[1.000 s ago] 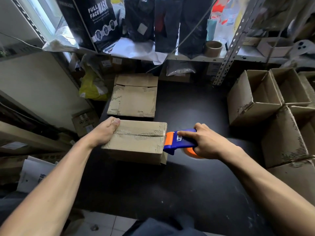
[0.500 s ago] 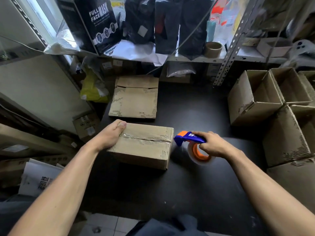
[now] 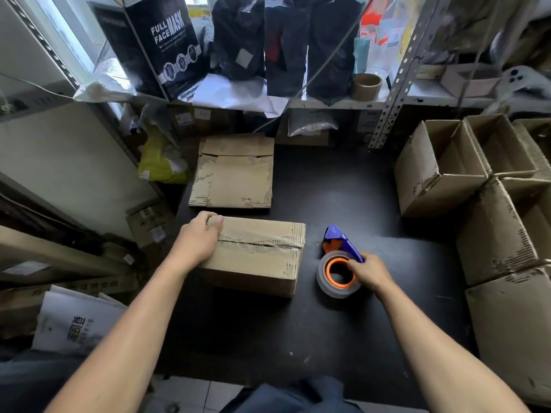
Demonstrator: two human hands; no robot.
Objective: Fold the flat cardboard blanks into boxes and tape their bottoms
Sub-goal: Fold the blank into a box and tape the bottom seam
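Note:
A folded cardboard box stands bottom-up on the black table, with clear tape along its centre seam. My left hand grips the box's left end, thumb on top. To the right of the box, a blue and orange tape dispenser with a roll of clear tape lies on the table. My right hand holds it at the handle and the roll's rim. A stack of flat cardboard blanks lies behind the box.
Several open folded boxes are piled at the table's right side. A metal shelf with black bags, a mask carton and a tape core runs across the back. Papers and cartons sit low at the left.
My right hand drew the dispenser off the box's right end and set it down on the table to the right. My left hand stayed on the box's left end.

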